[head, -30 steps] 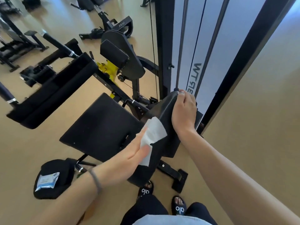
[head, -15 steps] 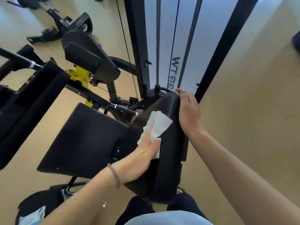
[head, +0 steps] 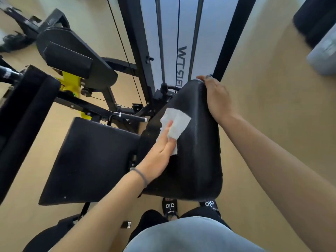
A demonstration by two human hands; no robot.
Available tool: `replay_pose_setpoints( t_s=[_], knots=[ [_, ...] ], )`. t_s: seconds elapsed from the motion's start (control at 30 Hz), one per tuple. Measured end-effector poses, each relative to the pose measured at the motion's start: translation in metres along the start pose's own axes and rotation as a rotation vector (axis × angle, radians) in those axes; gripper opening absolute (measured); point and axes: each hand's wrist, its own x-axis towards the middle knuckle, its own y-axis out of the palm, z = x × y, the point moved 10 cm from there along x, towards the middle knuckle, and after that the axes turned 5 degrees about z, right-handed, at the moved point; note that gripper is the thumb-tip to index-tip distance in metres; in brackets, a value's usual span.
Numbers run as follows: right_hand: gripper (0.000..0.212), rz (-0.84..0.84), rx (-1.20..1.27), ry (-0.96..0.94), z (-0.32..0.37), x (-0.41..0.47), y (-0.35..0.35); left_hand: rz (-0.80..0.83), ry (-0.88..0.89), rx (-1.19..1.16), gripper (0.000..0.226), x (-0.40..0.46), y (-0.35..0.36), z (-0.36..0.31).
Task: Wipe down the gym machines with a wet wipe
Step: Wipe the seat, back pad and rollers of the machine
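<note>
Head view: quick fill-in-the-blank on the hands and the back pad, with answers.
1. The left hand presses a white ____ flat against the back pad.
2. The right hand grips the pad's ____ edge.
3. The seat pad lies to the ____ of the back pad.

Answers: wipe; top; left

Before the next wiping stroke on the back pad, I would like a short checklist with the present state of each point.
1. Wet wipe lies flat against the back pad: ok.
2. Left hand presses the wipe with straight fingers: ok.
3. Right hand grips the pad's top edge to steady it: ok.
4. Path further up the pad is free of obstacles: ok.
5. Wipe is wet enough: cannot tell.
6. Seat pad already wiped: cannot tell.
</note>
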Motion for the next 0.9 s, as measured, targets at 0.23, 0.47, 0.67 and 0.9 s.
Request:
replay_pose_setpoints(
  t_s=[0.23, 0.47, 0.67, 0.9],
  knots=[
    [0.045, 0.003, -0.059, -0.014, 0.005, -0.003, 0.000, -0.014, 0.020, -0.054, 0.036, -0.026, -0.009, -0.003],
    [0.047, -0.012, -0.069, -0.019, 0.005, -0.005, 0.000, -0.098, 0.016, 0.062, 0.049, 0.006, 0.018, -0.038],
    [0.049, -0.021, -0.091, -0.019, 0.004, -0.005, 0.002, 0.036, 0.331, 0.145, 0.061, -0.070, 0.059, -0.050],
    [0.045, -0.028, -0.099, -0.020, 0.006, -0.005, 0.001, -0.142, 0.194, 0.072, 0.063, 0.000, 0.023, -0.056]
  ],
)
